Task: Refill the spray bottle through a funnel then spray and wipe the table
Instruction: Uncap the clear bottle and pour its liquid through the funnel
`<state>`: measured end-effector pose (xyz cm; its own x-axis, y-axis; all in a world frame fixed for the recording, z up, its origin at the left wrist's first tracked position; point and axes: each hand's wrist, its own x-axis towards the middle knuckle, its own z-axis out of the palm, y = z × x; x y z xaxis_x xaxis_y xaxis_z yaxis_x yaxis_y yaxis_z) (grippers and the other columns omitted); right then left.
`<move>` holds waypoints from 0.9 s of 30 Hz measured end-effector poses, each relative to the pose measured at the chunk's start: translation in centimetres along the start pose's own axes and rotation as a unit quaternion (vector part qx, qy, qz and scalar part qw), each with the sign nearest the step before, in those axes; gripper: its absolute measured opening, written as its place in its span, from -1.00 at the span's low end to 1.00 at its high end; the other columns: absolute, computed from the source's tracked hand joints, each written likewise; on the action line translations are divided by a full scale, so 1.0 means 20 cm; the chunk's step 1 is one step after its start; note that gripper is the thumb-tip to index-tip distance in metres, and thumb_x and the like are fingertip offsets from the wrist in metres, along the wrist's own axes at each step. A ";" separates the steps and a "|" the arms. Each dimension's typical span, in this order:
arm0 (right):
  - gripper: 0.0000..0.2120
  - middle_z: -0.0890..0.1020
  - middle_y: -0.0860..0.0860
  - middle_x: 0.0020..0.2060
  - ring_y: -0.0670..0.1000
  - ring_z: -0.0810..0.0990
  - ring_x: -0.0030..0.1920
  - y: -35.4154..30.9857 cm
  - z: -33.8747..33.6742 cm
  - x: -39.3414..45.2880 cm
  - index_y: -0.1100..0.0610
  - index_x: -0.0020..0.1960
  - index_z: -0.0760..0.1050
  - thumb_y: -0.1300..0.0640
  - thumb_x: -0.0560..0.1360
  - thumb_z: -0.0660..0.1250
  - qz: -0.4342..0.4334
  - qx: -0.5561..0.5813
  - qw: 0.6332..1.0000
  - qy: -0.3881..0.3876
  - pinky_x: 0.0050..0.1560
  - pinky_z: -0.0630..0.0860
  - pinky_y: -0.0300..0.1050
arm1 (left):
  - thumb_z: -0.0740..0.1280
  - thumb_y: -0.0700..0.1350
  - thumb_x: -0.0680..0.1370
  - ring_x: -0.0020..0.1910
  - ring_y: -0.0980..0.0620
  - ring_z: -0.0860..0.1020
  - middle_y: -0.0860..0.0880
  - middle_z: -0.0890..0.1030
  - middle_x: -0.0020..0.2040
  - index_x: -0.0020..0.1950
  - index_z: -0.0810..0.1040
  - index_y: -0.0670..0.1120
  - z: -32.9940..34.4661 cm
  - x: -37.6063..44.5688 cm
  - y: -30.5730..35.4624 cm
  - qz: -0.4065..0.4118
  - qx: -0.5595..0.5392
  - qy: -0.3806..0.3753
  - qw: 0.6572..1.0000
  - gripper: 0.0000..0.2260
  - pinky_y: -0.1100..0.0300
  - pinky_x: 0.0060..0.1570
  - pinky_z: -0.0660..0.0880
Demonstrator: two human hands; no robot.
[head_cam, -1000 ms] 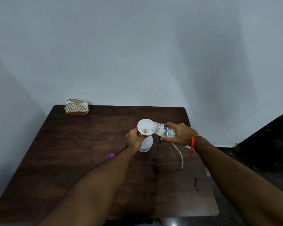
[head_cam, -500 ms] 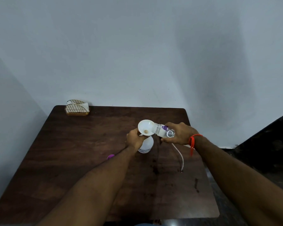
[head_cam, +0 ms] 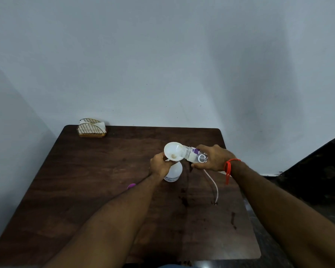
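Note:
A white spray bottle body [head_cam: 174, 172] stands on the dark wooden table [head_cam: 97, 180] with a white funnel [head_cam: 173, 153] set in its neck. My left hand [head_cam: 159, 165] grips the bottle's neck just under the funnel. My right hand [head_cam: 213, 159] holds a small clear water bottle [head_cam: 196, 156] with a purple label, tipped sideways with its mouth over the funnel's right rim. The spray head's thin white tube [head_cam: 214, 185] lies on the table to the right, its head hidden behind my right wrist.
A gold wire napkin holder [head_cam: 91, 128] with white napkins stands at the table's far left corner. A purple cap [head_cam: 131, 185] peeks out beside my left forearm. Dark stains [head_cam: 233, 219] mark the table's near right. A pale wall is behind.
The water bottle has tilted a little further, its mouth resting closer over the funnel rim. Both hands stay in nearly the same place.

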<state>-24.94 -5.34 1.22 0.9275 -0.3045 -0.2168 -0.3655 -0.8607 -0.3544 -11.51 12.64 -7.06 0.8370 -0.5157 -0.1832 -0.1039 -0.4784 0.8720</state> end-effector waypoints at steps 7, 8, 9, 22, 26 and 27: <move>-0.41 0.67 -0.05 -0.03 -0.02 0.62 -0.10 0.00 0.00 0.00 -0.06 0.26 0.45 -0.36 0.36 0.42 -0.002 -0.008 1.000 0.007 -0.07 0.56 -0.10 | 0.55 0.02 0.38 0.12 -0.03 0.62 -0.06 0.69 0.09 0.20 0.63 -0.05 0.00 0.01 -0.01 -0.001 0.001 -0.002 1.000 -0.58 0.27 -0.04 0.43; -0.40 0.68 -0.05 -0.02 -0.02 0.61 -0.11 0.00 0.00 0.00 -0.05 0.26 0.45 -0.36 0.36 0.42 -0.003 -0.009 1.000 0.004 -0.06 0.57 -0.09 | 0.55 0.01 0.38 0.12 -0.03 0.62 -0.06 0.69 0.09 0.20 0.63 -0.05 0.00 0.01 -0.01 0.000 0.001 -0.002 1.000 -0.58 0.26 -0.04 0.44; -0.39 0.68 -0.05 -0.01 -0.02 0.62 -0.10 0.01 0.00 0.01 -0.05 0.27 0.45 -0.37 0.35 0.42 -0.003 -0.008 1.000 0.002 -0.04 0.59 -0.07 | 0.55 0.01 0.38 0.12 -0.03 0.62 -0.06 0.69 0.08 0.20 0.63 -0.05 0.01 0.01 -0.01 0.002 0.001 -0.002 1.000 -0.58 0.25 -0.03 0.45; -0.42 0.67 -0.03 -0.04 -0.05 0.56 -0.16 -0.01 -0.01 0.00 -0.03 0.26 0.46 -0.32 0.37 0.44 0.003 0.001 1.000 0.003 -0.14 0.45 -0.19 | 0.55 0.03 0.38 0.14 -0.04 0.61 -0.05 0.69 0.09 0.19 0.63 -0.04 0.01 0.03 -0.03 0.002 0.004 -0.003 1.000 -0.58 0.20 0.04 0.50; -0.41 0.67 -0.05 -0.06 -0.05 0.57 -0.16 -0.01 -0.01 0.00 -0.03 0.26 0.46 -0.33 0.36 0.44 0.004 0.004 1.000 0.000 -0.14 0.46 -0.18 | 0.56 0.02 0.37 0.14 -0.03 0.61 -0.04 0.69 0.09 0.20 0.63 -0.03 0.02 0.03 -0.03 -0.006 0.003 -0.003 1.000 -0.57 0.22 0.04 0.49; -0.41 0.66 -0.05 -0.06 -0.05 0.57 -0.17 -0.01 -0.01 0.00 -0.03 0.26 0.46 -0.33 0.36 0.44 0.003 0.004 1.000 -0.001 -0.14 0.47 -0.18 | 0.56 0.02 0.37 0.14 -0.02 0.61 -0.04 0.69 0.09 0.20 0.63 -0.03 0.02 0.03 -0.03 -0.008 0.003 -0.003 1.000 -0.57 0.20 0.05 0.50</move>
<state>-24.88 -5.31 1.53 0.9248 -0.3097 -0.2212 -0.3725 -0.8554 -0.3598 -11.15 12.33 -7.82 0.8351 -0.5124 -0.2003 -0.0939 -0.4915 0.8658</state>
